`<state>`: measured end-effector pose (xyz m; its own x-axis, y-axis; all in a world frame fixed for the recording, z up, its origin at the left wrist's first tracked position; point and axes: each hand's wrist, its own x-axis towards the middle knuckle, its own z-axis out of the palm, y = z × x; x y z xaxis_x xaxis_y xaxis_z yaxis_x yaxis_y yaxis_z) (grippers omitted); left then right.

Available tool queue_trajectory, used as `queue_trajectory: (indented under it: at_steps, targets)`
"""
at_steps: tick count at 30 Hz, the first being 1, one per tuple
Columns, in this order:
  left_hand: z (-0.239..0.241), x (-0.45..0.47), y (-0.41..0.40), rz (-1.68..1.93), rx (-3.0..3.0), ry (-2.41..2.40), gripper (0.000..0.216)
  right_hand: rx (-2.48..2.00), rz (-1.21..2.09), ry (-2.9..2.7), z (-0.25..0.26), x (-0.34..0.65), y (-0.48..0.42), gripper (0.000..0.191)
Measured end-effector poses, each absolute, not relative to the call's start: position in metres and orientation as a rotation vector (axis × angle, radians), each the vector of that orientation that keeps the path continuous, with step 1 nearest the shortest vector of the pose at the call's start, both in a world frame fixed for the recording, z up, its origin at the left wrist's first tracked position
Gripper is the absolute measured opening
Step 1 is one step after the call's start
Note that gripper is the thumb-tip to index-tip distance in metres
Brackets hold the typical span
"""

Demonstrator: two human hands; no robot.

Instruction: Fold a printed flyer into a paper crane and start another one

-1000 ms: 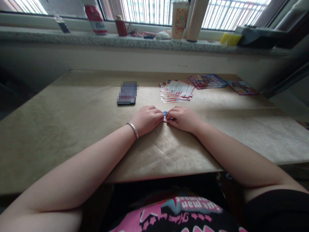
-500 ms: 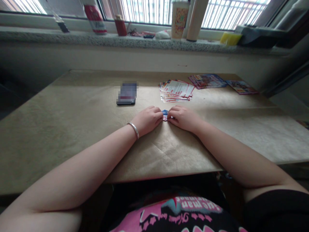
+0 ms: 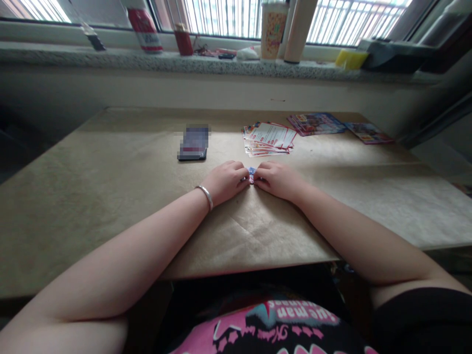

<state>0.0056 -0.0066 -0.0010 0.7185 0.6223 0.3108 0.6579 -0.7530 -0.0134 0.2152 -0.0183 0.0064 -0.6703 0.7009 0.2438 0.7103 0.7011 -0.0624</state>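
Observation:
A small folded piece of printed paper (image 3: 251, 173), blue above and pinkish below, is pinched between my two hands at the middle of the table. My left hand (image 3: 229, 181), with a silver bangle at its wrist, has thumb and fingers closed on the paper's left side. On its right side, my right hand (image 3: 276, 179) grips it the same way. Fingers cover most of the paper, so its full shape is hidden. Just beyond my hands lies a fanned pile of printed sheets (image 3: 271, 137), the top one white with red edging.
A phone-like dark object (image 3: 193, 143), partly pixelated, lies on the table (image 3: 110, 196) beyond my left hand. Colourful printed leaflets (image 3: 317, 123) and another small stack (image 3: 369, 132) are at the back right. A can (image 3: 144, 30), a patterned cup (image 3: 273, 32) and a yellow item (image 3: 351, 59) stand on the windowsill.
My hands have come slightly closer together, my right hand shifting a little left. Less of the folded paper shows between the fingers.

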Motion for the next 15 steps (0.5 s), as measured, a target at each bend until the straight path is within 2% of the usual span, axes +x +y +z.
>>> queue_trajectory:
  at_steps: [15]
  targets:
    - [0.0003, 0.0065, -0.0069, -0.41, -2.782, -1.068, 0.021, -1.037, -0.094, -2.66, -0.0003, 0.2143, -0.0151, 0.023]
